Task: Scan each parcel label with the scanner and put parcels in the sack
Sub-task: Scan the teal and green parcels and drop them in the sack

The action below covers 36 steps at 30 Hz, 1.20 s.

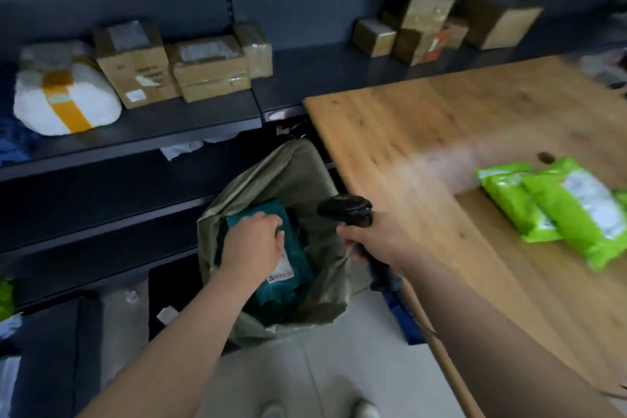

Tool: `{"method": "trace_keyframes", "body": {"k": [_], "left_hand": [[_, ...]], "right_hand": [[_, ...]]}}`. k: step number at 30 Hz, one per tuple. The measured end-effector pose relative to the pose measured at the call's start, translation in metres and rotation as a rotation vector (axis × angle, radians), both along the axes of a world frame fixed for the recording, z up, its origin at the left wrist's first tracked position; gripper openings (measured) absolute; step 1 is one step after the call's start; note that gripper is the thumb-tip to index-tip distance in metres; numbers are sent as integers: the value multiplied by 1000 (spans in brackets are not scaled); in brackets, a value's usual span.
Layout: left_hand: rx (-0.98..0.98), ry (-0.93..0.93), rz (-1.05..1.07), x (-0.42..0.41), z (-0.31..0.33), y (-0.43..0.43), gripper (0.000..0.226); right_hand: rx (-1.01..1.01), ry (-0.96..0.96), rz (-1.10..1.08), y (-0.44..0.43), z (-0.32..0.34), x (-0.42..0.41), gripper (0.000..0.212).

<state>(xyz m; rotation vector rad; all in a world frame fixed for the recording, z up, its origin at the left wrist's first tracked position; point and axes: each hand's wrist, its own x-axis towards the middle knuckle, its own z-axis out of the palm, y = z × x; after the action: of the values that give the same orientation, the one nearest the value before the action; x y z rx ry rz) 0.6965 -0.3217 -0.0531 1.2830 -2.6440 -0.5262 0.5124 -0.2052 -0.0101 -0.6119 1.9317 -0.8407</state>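
An olive-green sack (291,176) stands open on the floor between the shelves and the table. Inside its mouth lies a teal parcel (293,260) with a white label facing up. My left hand (252,244) grips the parcel's upper edge, fingers curled over it, inside the sack. My right hand (369,241) holds a black handheld scanner (346,209) by its handle, just right of the sack, head pointing left. Two bright green parcels (556,204) with white labels lie on the wooden table (424,146) at the right.
Dark shelving (169,122) runs along the left and back, carrying cardboard boxes (176,61) and a white bag with yellow tape (64,95). More boxes (437,24) sit on the rear shelf. The floor (339,377) is pale tile; the table edge runs close to my right arm.
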Motion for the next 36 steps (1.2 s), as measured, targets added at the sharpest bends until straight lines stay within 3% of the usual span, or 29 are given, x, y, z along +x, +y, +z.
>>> {"method": "trace_keyframes", "body": {"k": [9,19,28,32,36], "left_hand": [[-231,101,-304,-134,87,117,23],[-269,44,-309,-279,99,259,26],[-233,-113,-282,-376,77,281,27],[-142,-180,-245,-421,59,273,30],[30,-235,-167,-454,40,264,36]], "right_hand": [[-67,226,-93,165,84,-101,7],[-163,299,-242,308,99,-234,11],[-194,265,-352,317,79,-346,14],[-183,160,-382,297,59,-389,17],[-124,175,-339,273,42,-420,19]]}}
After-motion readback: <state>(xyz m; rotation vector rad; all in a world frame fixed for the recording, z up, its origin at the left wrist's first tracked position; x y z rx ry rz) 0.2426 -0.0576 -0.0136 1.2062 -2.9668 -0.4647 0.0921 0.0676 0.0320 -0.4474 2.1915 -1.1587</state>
